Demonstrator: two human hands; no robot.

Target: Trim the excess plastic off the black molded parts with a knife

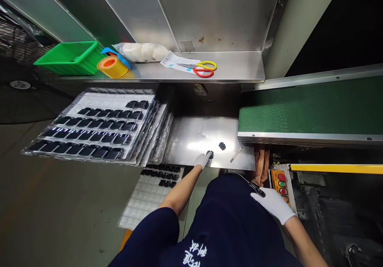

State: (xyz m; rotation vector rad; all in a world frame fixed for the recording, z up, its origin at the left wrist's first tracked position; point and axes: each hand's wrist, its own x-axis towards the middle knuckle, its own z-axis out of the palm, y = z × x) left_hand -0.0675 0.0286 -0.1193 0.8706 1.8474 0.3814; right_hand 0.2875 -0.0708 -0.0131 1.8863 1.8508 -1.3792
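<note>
My left hand (pixel 202 161), in a white glove, is at the front edge of the metal table (pixel 191 135), its fingers closed on a small black part (pixel 210 154). A second black part (pixel 222 145) lies on the metal just beyond it to the right. A slim metal strip or blade (pixel 236 154) rests near the table's right edge. Beside my right thigh, my right hand (pixel 273 204), also gloved, is closed around a black-handled tool (pixel 257 189) with a thin metal end pointing left. The tool's exact kind cannot be made out.
Stacked clear trays (pixel 89 127) of black parts stand at left; another tray (pixel 140 199) sits lower. A shelf (pixel 239 65) bears scissors (pixel 206 68), a tape roll (pixel 110 66) and a green bin (pixel 72 59). At right are a green conveyor (pixel 311 105) and a button panel (pixel 283 187).
</note>
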